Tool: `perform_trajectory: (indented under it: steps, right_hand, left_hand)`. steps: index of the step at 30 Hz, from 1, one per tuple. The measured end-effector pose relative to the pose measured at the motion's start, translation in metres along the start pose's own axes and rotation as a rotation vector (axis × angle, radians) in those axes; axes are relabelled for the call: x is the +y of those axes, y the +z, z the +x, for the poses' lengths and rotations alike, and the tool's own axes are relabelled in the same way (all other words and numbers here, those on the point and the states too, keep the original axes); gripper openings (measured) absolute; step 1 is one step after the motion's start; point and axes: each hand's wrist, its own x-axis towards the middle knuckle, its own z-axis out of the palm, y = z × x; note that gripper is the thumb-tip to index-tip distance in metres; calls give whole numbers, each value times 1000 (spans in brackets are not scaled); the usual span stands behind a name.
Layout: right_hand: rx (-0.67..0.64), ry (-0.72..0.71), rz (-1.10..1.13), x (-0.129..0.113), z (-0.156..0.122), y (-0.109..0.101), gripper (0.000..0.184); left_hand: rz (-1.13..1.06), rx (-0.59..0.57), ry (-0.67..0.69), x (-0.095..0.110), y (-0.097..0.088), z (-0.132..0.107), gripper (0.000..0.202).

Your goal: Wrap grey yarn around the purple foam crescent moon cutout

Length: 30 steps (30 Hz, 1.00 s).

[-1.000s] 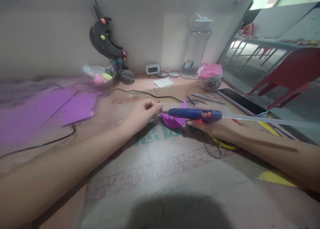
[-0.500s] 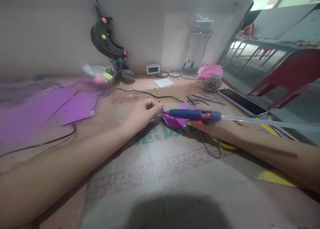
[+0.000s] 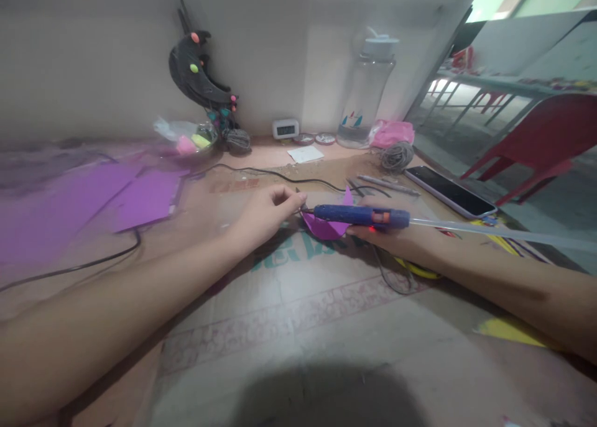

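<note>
Well to the left of the blue glue gun point(image 3: 359, 215), purple foam sheets point(image 3: 140, 197) lie flat on the counter point(image 3: 298, 315). Just left of the gun's nozzle, the left hand point(image 3: 265, 212) pinches thumb and fingertips on the edge of a small purple foam piece point(image 3: 326, 227), which sits right under the gun's tip. The right hand point(image 3: 389, 237) is curled around the gun from below, holding it level, and a phone point(image 3: 450, 191) lies beyond the gun to its right.
</note>
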Motion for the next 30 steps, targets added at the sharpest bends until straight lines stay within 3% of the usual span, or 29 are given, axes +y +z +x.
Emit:
perform_trajectory:
  steps: [21,30]
  right_hand:
    - [79,14,12,2,-2,3,24]
    - [101,2,-79,5,-1,3,24]
  left_hand:
    - [6,24,-44,6,0,-2,30]
    - [5,17,-41,7,-1,-2,31]
